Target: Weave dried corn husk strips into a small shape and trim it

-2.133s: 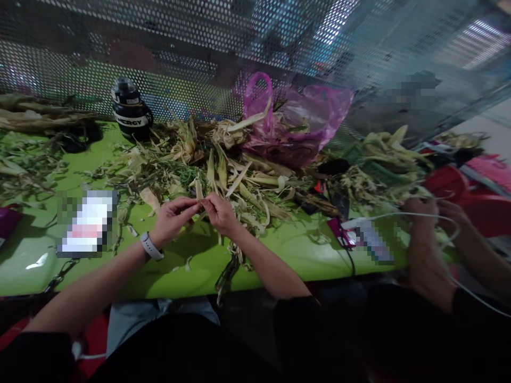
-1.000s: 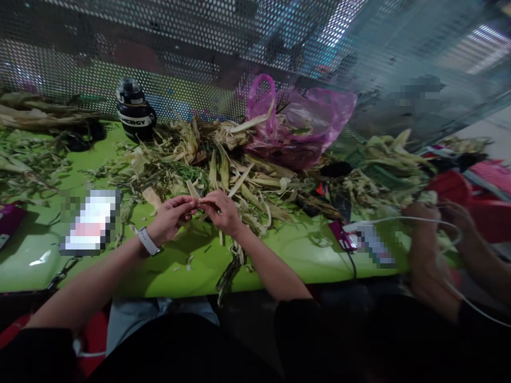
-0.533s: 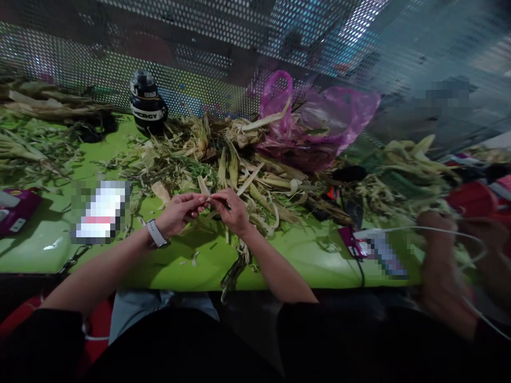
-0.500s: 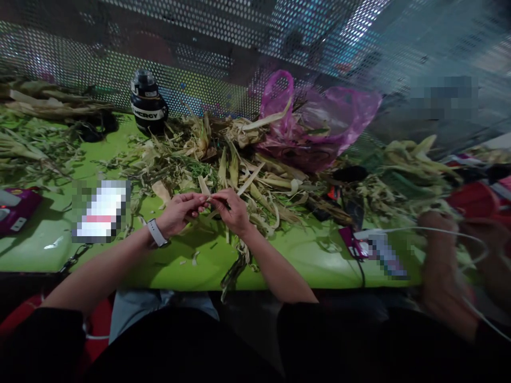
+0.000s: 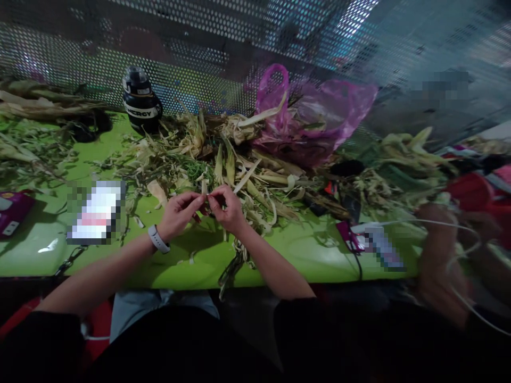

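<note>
My left hand (image 5: 181, 214), with a pale watch (image 5: 158, 239) on its wrist, is closed in a pinch over the green tabletop (image 5: 167, 268). Opposite it, my right hand (image 5: 227, 210) pinches too, its fingertips almost meeting those of the left. What lies between the fingertips is too small to make out. Just beyond them rises a short pale strip of husk (image 5: 204, 186). A heap of dry husks and leaves (image 5: 229, 167) spreads behind both hands. Small pale scraps (image 5: 191, 257) lie on the table in front of my left hand.
A dark bottle (image 5: 141, 101) stands at the back, left of a pink plastic bag (image 5: 311, 138). To the left lie a lit phone (image 5: 98, 210) and a purple box (image 5: 14, 213). Another phone (image 5: 385, 246) with a white cable rests near a co-worker's blurred arm (image 5: 439, 255).
The whole view has shifted slightly. My fingertips still nearly meet, with a little more gap between the two hands. My left hand has turned a bit, its thumb showing more.
</note>
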Demonstrator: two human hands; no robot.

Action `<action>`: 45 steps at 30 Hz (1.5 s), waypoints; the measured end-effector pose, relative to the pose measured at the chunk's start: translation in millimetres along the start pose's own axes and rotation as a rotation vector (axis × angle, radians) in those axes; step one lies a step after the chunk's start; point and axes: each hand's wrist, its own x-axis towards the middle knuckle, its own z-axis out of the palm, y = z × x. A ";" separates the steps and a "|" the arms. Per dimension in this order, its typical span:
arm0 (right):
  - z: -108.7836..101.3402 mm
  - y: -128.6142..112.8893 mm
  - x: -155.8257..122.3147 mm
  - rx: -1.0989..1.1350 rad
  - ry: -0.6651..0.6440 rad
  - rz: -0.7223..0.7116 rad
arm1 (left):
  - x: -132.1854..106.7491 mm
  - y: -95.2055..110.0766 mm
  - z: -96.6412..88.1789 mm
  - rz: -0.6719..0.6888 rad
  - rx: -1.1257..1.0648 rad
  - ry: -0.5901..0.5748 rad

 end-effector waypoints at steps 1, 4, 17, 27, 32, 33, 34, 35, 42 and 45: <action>-0.5 -0.1 0.2 0.021 -0.006 0.039 | 0.5 -1.5 -0.9 0.012 0.008 -0.019; -0.8 0.8 0.5 0.088 0.000 0.148 | 2.9 -7.2 -3.1 0.024 0.031 -0.051; -3.7 8.1 4.8 0.016 -0.041 -0.081 | 11.6 -5.7 -9.3 -0.257 -0.251 0.128; -6.5 11.3 7.1 0.006 -0.026 -0.176 | 13.3 -5.3 -12.3 -0.305 -0.328 0.135; -4.3 18.5 7.5 -0.106 -0.031 -0.251 | 14.1 -1.5 -13.0 -0.360 -0.407 0.081; -3.7 18.9 7.4 -0.115 -0.029 -0.258 | 14.2 -0.8 -13.1 -0.365 -0.423 0.076; -3.2 18.9 7.4 -0.120 -0.026 -0.263 | 14.4 -0.3 -13.1 -0.368 -0.436 0.071; -3.0 18.8 7.5 -0.122 -0.024 -0.266 | 14.6 0.1 -13.0 -0.369 -0.447 0.068; -5.7 18.9 6.7 -0.101 -0.039 -0.234 | 12.4 -0.8 -8.6 -0.345 -0.425 0.010; -3.8 14.1 3.9 -0.082 -0.015 -0.168 | 7.9 -2.0 -5.6 -0.252 -0.304 0.008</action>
